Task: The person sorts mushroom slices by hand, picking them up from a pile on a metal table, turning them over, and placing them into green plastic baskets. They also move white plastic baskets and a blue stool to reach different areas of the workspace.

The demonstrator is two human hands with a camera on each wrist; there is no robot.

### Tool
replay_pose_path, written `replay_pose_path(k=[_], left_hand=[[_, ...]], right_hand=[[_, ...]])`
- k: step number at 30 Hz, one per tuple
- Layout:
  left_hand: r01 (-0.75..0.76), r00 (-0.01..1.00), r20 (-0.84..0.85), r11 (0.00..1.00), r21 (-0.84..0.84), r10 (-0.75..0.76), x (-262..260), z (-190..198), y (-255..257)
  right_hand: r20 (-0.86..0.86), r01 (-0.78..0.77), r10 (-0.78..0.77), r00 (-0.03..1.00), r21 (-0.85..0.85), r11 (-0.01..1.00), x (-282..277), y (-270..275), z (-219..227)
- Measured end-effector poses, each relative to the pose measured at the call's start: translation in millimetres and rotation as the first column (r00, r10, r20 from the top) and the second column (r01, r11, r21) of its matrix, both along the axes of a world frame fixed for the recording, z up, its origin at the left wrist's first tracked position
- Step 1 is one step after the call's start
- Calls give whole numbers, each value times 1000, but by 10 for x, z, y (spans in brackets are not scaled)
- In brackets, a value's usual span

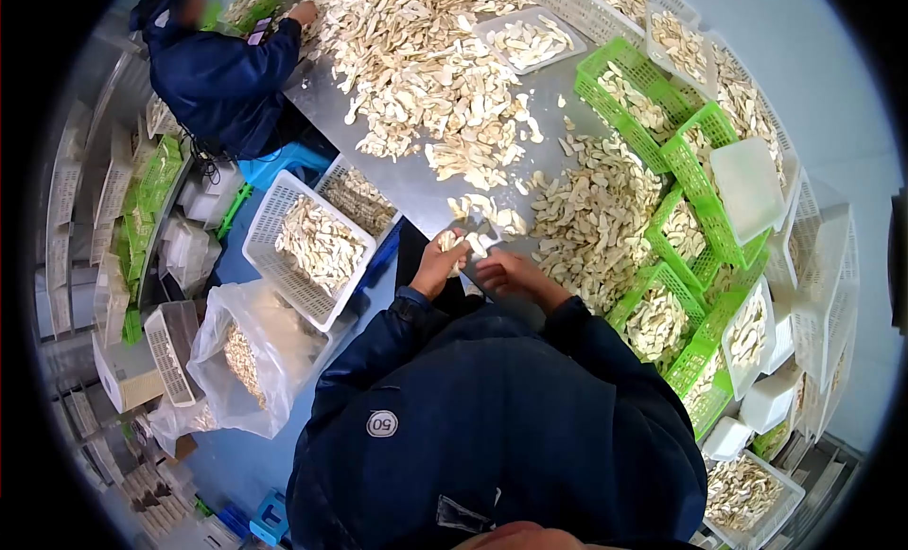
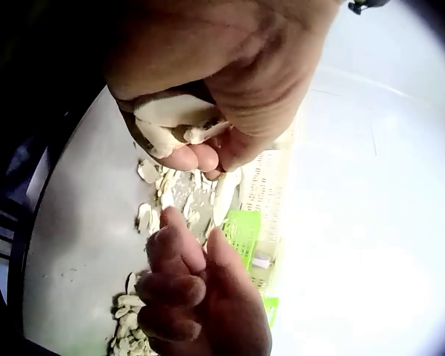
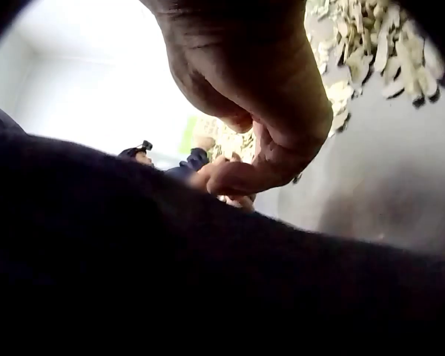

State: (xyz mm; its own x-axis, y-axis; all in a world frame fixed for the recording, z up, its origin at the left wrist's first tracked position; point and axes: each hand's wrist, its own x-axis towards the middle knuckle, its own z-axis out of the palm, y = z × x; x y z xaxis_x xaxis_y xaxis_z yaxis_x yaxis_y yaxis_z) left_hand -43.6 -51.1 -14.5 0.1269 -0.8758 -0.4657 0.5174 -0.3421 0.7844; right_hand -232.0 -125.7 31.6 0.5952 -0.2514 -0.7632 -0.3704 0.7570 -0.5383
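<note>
Several pale slices (image 2: 174, 119), looking like dried mushroom, sit in my left hand (image 1: 443, 264), held between its curled fingers and thumb. Just to its right is my right hand (image 1: 511, 274), fingers loosely bent. In the left wrist view the right hand (image 2: 182, 289) shows a gap between thumb and forefinger, with no slice seen in it. The right wrist view shows this hand (image 3: 259, 111) from behind, its fingertips partly hidden by the dark sleeve (image 3: 133, 259). More slices (image 1: 511, 221) lie on the metal table (image 1: 397, 186) just beyond both hands.
A large slice heap (image 1: 416, 68) covers the far table, another pile (image 1: 596, 219) the right. Green baskets (image 1: 653, 157) line the right edge. A white basket of slices (image 1: 312, 247) and a plastic bag (image 1: 255, 351) stand left. Another person (image 1: 222, 72) works at the far left.
</note>
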Motion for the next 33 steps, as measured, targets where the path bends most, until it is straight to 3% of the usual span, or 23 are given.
replay_pose_path(k=[1,4,7,12,14,16,19,21,22,23,24,26,29,31,33], left_hand=[[8,1000,-3,1000,-25,-8,-5,-1,-1],[-3,999,-34,999,-40,1,-44,37,2],[2,998,-61,999,-33,-4,-60,17,-1],[35,996,-87,999,-4,-35,-34,-23,0],[11,992,-130,991,133,6,-35,14,-4],[8,958,-286,988,151,36,32,-96,59],[29,881,-466,976,216,77,121,-328,204],[31,864,-495,973,231,89,155,-405,270],[30,855,-509,971,239,99,166,-421,288],[14,842,-527,972,236,116,171,-422,294],[17,848,-520,973,231,109,169,-418,288],[18,859,-503,975,222,98,161,-406,268],[16,842,-530,979,203,96,179,-522,274],[-6,850,-514,977,212,116,164,-432,258],[-7,848,-517,976,216,120,171,-425,255]], right_hand=[[64,14,-21,998,108,994,55,-5,52],[273,60,-98,957,142,988,125,-1,-84],[273,167,-207,939,162,973,123,2,-142],[123,151,-133,983,-145,978,113,-63,22],[96,136,-114,989,-273,952,-27,-220,47],[105,113,-80,991,-357,927,-213,-429,-50],[-70,80,-171,983,-672,736,-511,-938,-69],[126,400,-425,896,-644,652,-698,-1242,241],[280,595,-546,790,-568,569,-810,-1455,163],[366,718,-642,673,-530,451,-721,-1491,651],[495,823,-667,557,-436,364,-769,-1650,686],[499,889,-740,452,-318,328,-807,-1772,788],[238,655,-681,693,-602,456,-651,-1771,488],[122,370,-424,897,-732,572,-471,-1651,97],[-95,-22,-120,988,-861,507,-230,-1372,-165]])
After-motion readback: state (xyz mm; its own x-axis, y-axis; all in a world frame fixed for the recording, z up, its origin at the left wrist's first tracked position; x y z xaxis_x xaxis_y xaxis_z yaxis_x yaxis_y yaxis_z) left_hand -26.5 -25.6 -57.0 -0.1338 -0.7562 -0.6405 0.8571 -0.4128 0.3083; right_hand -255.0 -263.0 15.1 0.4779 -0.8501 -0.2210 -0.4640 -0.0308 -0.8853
